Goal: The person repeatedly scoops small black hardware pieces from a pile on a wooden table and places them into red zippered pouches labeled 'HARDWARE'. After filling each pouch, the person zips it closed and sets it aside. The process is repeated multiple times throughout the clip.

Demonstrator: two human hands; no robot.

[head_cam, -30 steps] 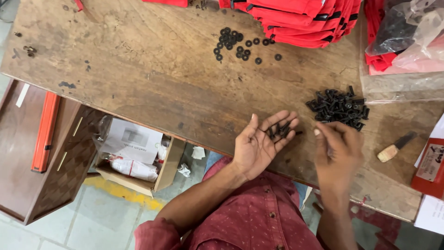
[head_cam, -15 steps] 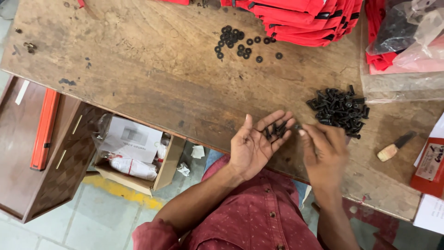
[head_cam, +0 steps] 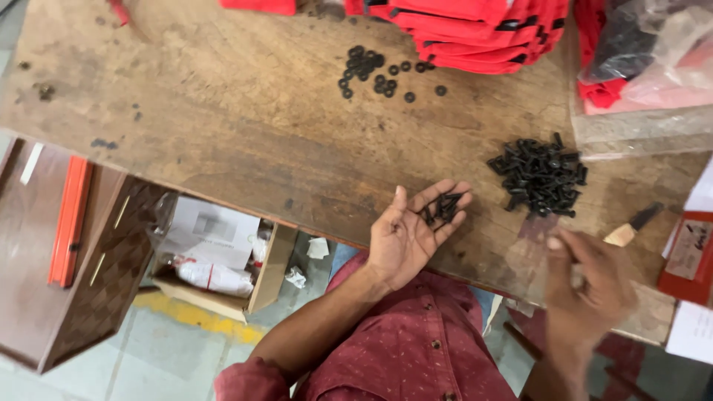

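My left hand (head_cam: 407,234) lies palm up over the near edge of the wooden table (head_cam: 223,126), with several small black screws (head_cam: 443,208) resting on its fingers. My right hand (head_cam: 587,286) is at the lower right, blurred by motion, its fingers drawn together; I cannot tell whether it holds anything. A pile of black screws (head_cam: 538,174) sits on the table just beyond my right hand. A scatter of black washers (head_cam: 379,70) lies farther back, near the middle.
Stacked red folded items (head_cam: 475,30) line the far edge, with a plastic bag (head_cam: 646,52) at the far right. A wooden-handled tool (head_cam: 627,230) lies by red and white papers (head_cam: 691,260). Below the table are a cardboard box (head_cam: 215,256) and a wooden cabinet (head_cam: 82,275).
My right hand has pulled away from my left hand's fingertips, down and to the right, and is now blurred. My left hand stays palm up with the screws.
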